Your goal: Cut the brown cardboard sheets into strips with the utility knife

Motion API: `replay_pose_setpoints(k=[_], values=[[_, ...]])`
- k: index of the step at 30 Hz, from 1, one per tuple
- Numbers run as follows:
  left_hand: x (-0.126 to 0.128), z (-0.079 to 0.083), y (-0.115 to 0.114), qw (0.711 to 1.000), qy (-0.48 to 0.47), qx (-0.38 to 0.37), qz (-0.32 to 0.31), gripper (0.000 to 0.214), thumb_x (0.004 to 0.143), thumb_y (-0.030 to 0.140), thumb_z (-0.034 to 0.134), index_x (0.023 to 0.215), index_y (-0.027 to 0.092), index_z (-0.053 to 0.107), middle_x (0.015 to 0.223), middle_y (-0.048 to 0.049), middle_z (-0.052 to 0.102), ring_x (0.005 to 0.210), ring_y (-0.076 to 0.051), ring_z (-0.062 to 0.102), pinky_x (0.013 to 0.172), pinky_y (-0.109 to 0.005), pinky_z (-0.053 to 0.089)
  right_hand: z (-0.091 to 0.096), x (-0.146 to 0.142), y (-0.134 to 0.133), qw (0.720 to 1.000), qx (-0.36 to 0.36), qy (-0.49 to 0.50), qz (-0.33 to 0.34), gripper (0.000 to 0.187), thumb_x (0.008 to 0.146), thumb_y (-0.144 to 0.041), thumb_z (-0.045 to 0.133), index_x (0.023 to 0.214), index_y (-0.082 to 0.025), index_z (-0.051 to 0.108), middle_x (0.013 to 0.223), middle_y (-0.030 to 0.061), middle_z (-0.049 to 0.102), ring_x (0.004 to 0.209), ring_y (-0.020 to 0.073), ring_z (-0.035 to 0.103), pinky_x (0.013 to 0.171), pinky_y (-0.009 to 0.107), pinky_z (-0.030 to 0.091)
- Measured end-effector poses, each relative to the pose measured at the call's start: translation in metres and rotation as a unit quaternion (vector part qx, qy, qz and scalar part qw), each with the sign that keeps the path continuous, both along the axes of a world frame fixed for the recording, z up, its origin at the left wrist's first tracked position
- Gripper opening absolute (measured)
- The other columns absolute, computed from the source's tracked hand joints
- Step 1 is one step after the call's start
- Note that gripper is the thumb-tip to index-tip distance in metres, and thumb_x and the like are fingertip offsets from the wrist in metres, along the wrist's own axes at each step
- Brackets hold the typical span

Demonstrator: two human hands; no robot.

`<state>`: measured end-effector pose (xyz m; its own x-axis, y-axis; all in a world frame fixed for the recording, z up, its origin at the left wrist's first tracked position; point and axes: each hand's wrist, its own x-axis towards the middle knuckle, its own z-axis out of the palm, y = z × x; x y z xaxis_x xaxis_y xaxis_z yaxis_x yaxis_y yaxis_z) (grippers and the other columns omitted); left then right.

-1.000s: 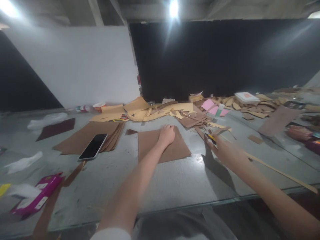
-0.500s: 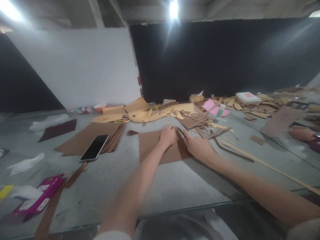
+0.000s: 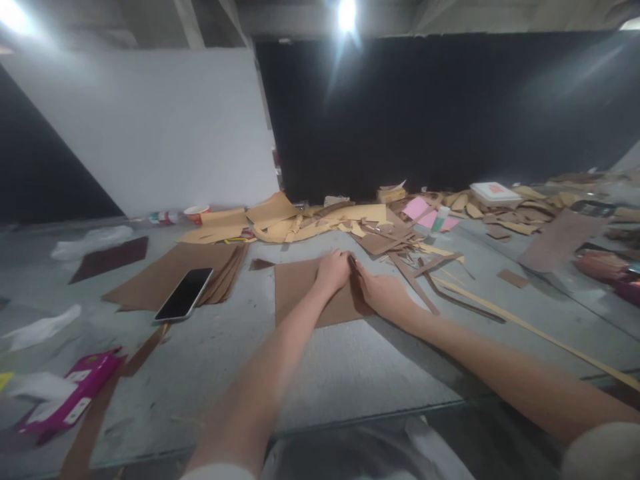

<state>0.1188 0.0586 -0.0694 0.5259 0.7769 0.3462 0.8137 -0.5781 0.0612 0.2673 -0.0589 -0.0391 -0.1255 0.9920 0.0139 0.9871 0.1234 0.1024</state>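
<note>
A brown sheet (image 3: 295,287), maybe leather or card, lies flat on the grey table in front of me. My left hand (image 3: 334,270) presses down on its upper part, fingers bent and close together near the far edge. Just beside it, my right hand (image 3: 373,287) is closed around a thin dark tool (image 3: 353,264), whose kind I cannot make out. This tool sits at the sheet's right side, its tip near my left fingertips. Both forearms reach in from the near edge, and the right one casts a shadow.
Left of the sheet, a phone (image 3: 184,295) rests on a stack of brown sheets (image 3: 145,273). A magenta packet (image 3: 75,393) lies nearer. Tan and brown offcuts (image 3: 320,230) spread along the back, with a white box (image 3: 495,195) and a small bottle (image 3: 440,219). Long strips (image 3: 540,335) lie to the right.
My right hand has shifted slightly left and closer to my left hand, with the dark tool more upright. A brown strip lies uncovered beside the right forearm. The view has moved a little.
</note>
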Motion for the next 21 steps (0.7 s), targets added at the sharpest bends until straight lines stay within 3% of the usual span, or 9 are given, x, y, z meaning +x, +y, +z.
replay_pose_setpoints(k=[6, 14, 21], values=[[0.000, -0.003, 0.003, 1.000, 0.006, 0.003, -0.002, 0.031, 0.107, 0.014, 0.049, 0.126, 0.016, 0.073, 0.124, -0.0152, 0.072, 0.121, -0.028, 0.063, 0.102, -0.038, 0.052, 0.002, -0.004, 0.008, 0.999, 0.034, 0.041, 0.006, 0.063, 0.114, -0.025, 0.029, 0.175, -0.011, 0.026, 0.114, 0.0215, 0.079, 0.100, 0.0309, 0.080, 0.082, 0.037, 0.055], [0.001, -0.004, 0.004, 1.000, 0.008, 0.000, -0.012, 0.031, 0.106, 0.010, 0.047, 0.122, 0.016, 0.072, 0.127, -0.0159, 0.070, 0.126, -0.028, 0.060, 0.107, -0.039, 0.051, 0.003, -0.009, 0.015, 0.999, 0.014, 0.047, -0.003, 0.066, 0.113, -0.023, 0.029, 0.177, -0.009, 0.015, 0.116, 0.0223, 0.079, 0.102, 0.0297, 0.080, 0.087, 0.036, 0.054], [0.000, -0.005, 0.005, 1.000, -0.003, -0.020, -0.012, 0.031, 0.108, 0.011, 0.046, 0.124, 0.016, 0.071, 0.127, -0.0154, 0.070, 0.126, -0.027, 0.060, 0.105, -0.037, 0.051, -0.004, -0.008, 0.014, 0.998, 0.018, 0.061, -0.006, 0.064, 0.115, -0.027, 0.023, 0.177, -0.012, 0.015, 0.119, 0.0220, 0.077, 0.104, 0.0294, 0.080, 0.086, 0.035, 0.055]])
